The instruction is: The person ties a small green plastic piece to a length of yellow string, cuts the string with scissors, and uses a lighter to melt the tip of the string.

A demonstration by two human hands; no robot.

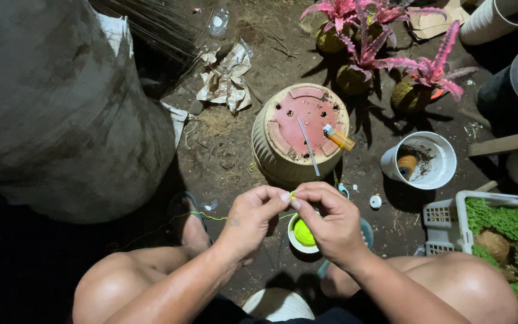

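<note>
— What's on the left?
— A big grey sack (61, 108) and crumpled paper (226, 78) on the dirt ground (223, 162).

— And the hands?
— The left hand (250, 219) pinches a thin yellow-green thread (211, 216) that trails off leftward; the right hand (328, 219) pinches the same thread, fingertips touching over a spool of yellow-green thread (304, 233) in a white cup.

— Beyond them?
— An upturned pot (298, 135) carrying an orange lighter (338, 137); right of it a white bucket (427, 159), then a white basket of moss (487, 225).
</note>
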